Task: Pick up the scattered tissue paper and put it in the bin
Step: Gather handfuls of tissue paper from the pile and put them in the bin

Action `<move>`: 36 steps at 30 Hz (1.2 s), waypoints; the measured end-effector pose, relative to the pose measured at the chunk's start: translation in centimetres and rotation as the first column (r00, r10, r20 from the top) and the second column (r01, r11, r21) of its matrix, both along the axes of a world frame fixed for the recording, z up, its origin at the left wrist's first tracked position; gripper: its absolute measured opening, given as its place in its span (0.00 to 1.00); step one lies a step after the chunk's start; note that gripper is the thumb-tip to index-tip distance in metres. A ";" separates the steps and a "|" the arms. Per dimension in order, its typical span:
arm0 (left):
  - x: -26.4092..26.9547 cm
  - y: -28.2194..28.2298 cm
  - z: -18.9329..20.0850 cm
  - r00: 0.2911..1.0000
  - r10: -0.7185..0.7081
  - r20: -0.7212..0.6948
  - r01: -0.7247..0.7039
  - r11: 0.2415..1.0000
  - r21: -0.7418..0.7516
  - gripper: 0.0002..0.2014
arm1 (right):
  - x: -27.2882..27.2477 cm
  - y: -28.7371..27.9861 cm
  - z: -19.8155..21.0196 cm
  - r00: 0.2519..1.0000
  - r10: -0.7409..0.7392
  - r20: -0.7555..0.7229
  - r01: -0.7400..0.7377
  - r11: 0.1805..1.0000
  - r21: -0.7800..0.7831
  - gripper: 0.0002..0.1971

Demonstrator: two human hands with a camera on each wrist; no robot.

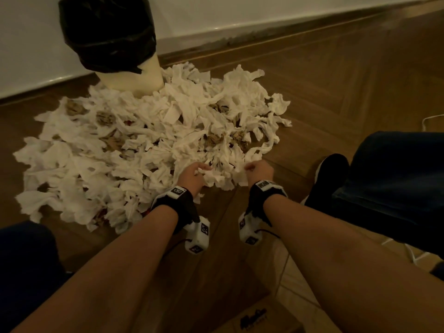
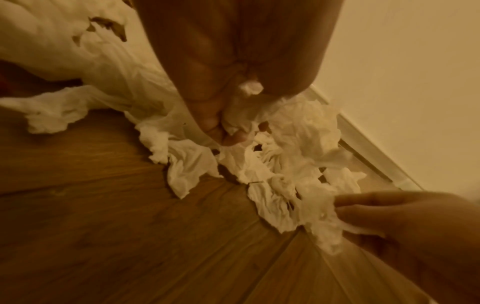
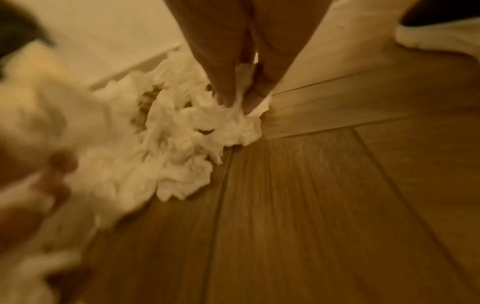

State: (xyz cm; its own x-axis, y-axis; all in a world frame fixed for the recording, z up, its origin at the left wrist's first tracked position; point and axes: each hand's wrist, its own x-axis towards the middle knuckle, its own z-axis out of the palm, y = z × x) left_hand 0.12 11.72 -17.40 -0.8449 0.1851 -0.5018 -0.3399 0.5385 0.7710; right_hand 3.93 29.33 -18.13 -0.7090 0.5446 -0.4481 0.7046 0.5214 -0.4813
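The tissue paper (image 1: 149,140) lies in a wide heap on the wooden floor (image 1: 336,92), and both hands work its near edge: the left hand (image 1: 192,175) is curled round a crumpled wad, the right hand (image 1: 260,170) pinches a piece just beside it. The bin (image 1: 113,42) stands beyond the heap, ahead and to the left against the wall. The left hand is probably the nearer of the 2 for the carry.

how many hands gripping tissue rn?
2. The left hand grips a wad at the near edge of the tissue pile; the right hand pinches tissue beside it. The bin stands behind.
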 end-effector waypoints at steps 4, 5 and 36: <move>-0.7 0.3 0.5 0.950 0.170 0.263 -0.233 0.945 0.231 0.13 | 0.9 1.3 0.1 0.857 -0.513 -0.053 0.437 0.777 -0.452 0.15; -0.7 0.3 0.9 0.920 0.203 0.334 -0.301 0.913 0.277 0.14 | 1.2 1.5 0.2 0.828 -0.561 0.005 0.475 0.695 -0.539 0.15; -1.2 -3.3 10.3 0.939 0.218 0.266 -0.302 0.893 0.333 0.21 | -0.5 -1.9 10.3 0.896 -0.431 0.103 0.367 0.589 -0.720 0.29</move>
State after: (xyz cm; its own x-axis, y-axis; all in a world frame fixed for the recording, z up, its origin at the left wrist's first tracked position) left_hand -1.10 8.39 -7.13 -0.7664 0.1780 -0.6173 -0.6092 0.1038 0.7862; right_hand 3.41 27.45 -7.82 -0.5477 0.3205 -0.7728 0.7025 -0.3254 -0.6329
